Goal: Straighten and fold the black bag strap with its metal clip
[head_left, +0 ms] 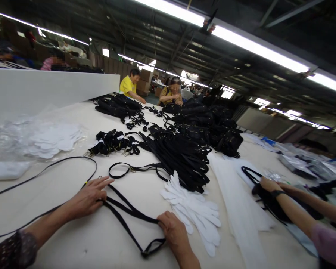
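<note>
A black strap stretches between my two hands in loops low over the white table. My left hand has its thumb and fingers closed on the strap's left part, the index finger reaching forward. My right hand is closed round the strap's right end. Below that hand, a small loop with a buckle hangs or lies at the near side. Another strap with a metal clasp lies just beyond my hands. White gloves lie in a pile beside my right hand.
A heap of black straps and black bags fills the table's middle. Bundled straps lie left of it, and white pieces in clear plastic farther left. At right, a co-worker's hands hold a black bag. Two people sit opposite.
</note>
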A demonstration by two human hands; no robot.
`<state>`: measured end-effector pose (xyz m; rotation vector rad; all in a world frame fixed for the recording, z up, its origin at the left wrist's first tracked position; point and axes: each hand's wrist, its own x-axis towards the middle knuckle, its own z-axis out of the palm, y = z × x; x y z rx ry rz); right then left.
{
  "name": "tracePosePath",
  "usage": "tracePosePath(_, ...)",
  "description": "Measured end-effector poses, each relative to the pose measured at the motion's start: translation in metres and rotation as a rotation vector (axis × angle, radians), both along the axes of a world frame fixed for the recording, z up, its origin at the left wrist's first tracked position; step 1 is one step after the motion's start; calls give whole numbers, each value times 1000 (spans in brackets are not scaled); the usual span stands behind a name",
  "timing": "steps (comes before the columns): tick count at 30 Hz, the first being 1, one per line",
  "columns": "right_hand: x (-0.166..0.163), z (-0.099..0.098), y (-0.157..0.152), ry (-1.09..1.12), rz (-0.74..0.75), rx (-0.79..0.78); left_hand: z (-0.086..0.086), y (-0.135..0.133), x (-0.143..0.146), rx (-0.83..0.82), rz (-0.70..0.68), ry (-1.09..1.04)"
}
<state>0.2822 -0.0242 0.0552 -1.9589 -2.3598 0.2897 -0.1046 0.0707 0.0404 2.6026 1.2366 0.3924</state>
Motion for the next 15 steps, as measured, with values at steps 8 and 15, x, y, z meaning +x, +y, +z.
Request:
tracePosePath(8, 6, -2, -11, 97, -22, 28, -4, 16, -1, -163, -121, 10)
tracePosePath(15, 16, -9, -15, 369, -94, 32, -34, -3, -13, -218, -112, -153)
